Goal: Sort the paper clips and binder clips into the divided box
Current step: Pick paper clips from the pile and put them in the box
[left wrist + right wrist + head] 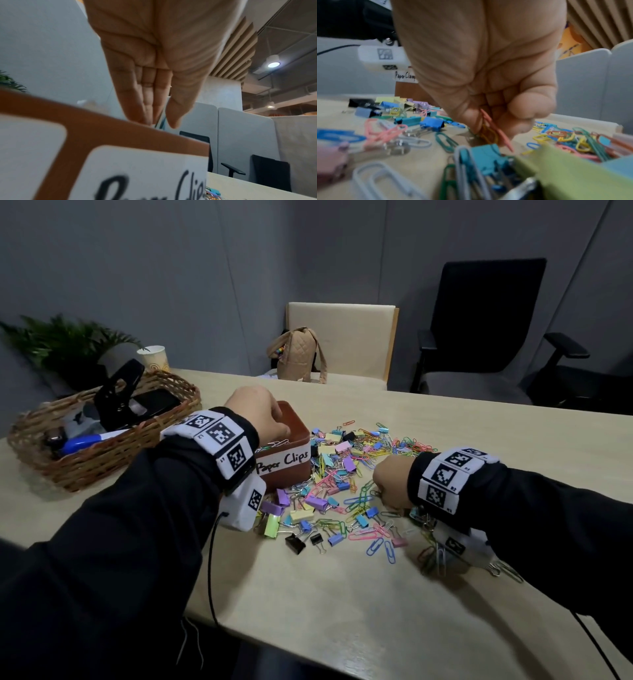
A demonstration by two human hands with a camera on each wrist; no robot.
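A brown divided box point(297, 422) with a "Paper Clips" label point(284, 462) stands left of centre on the table. My left hand point(262, 416) hangs over it with the fingers pointing down. In the left wrist view the left hand point(161, 122) pinches a thin pale-blue paper clip point(162, 120) between thumb and fingertips, just above the box wall point(120, 135). A heap of coloured paper clips and binder clips point(342, 474) spreads to the right of the box. My right hand point(390, 484) sits low in the heap, and the fingers point(471, 119) curl around several orange and yellow paper clips point(489, 129).
A wicker basket point(164, 412) with a hole punch and pens sits at the left, with a paper cup point(154, 357) and a plant point(61, 340) behind it. Across the table are a beige chair point(342, 330) with a tan bag point(298, 354) and a black office chair point(489, 316).
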